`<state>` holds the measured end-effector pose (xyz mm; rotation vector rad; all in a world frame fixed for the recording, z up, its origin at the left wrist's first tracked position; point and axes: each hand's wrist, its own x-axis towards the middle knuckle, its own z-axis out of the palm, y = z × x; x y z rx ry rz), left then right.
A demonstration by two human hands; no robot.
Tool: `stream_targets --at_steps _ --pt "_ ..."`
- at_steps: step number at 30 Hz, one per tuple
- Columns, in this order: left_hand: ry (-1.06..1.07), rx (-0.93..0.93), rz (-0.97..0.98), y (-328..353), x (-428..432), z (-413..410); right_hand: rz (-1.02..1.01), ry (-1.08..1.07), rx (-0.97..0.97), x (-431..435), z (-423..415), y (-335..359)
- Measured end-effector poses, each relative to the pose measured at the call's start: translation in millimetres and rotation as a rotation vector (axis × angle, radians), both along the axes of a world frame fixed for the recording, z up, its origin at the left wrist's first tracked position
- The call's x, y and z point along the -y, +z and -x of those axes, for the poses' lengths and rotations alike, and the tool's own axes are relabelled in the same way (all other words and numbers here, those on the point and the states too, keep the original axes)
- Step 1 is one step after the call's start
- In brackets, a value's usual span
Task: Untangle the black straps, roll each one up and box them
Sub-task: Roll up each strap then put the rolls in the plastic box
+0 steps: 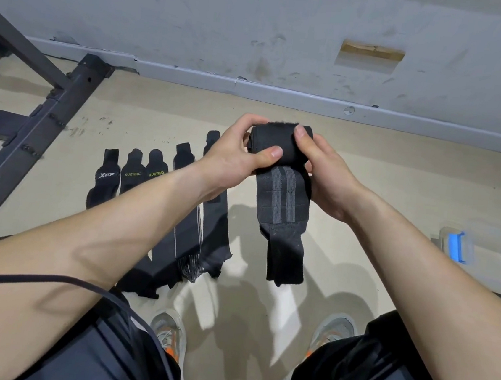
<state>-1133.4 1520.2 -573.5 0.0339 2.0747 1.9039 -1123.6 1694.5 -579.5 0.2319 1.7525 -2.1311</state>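
Dark metal frame (35, 111) runs diagonally through the upper left, its feet on the beige floor (398, 180). Right of it, at left-centre, a row of black straps lies flat on the floor side by side, top ends toward the wall (260, 20). First comes the XTEP strap (106, 179), then two XUEYING straps (133, 174), then two longer straps (185, 235). The longer ones are partly hidden under the left forearm and have frayed lower ends. A thin black cord (33, 277) crosses the left forearm at lower left.

Left hand (231, 153) is at centre, raised above the floor. Its fingers (250, 121) curl round the left end of the roll and the thumb presses on the roll's front. Held strap (282, 199) is black with two grey stripes. Its top part is wound into a roll between both hands and the rest hangs straight down. Cannot tell if the loose end touches the floor. Right hand (327, 179) is just right of the roll, thumb on top and the other fingers wrapped behind, gripping it.

Clear plastic box (489, 261) with a blue latch (456, 245) sits on the floor at the right edge. It is well apart from the strap row and partly hidden by the right forearm. Along the bottom are two grey shoes (169, 333) with orange accents and dark shorts (378, 373).
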Motion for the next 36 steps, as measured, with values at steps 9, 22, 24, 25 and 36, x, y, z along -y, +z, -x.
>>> stream_targets --at_steps 9,22,24,25,36 --pt "0.006 0.228 -0.167 6.6 -0.8 0.7 -0.028 -0.024 -0.094 -2.7 0.6 -6.7" --pt "0.303 0.201 -0.225 12.0 7.4 13.7 -0.207 0.054 0.001 2.2 -7.0 -7.2" --pt "0.319 0.148 -0.164 9.8 11.4 16.0 -0.225 0.037 0.014 4.1 -6.6 -7.9" --pt "0.313 0.099 -0.108 7.5 12.1 15.4 -0.232 0.037 0.017 5.3 -5.6 -7.6" --pt "0.173 -0.359 0.329 -0.9 1.1 5.6 -0.070 -0.015 0.030 4.2 -8.8 5.3"
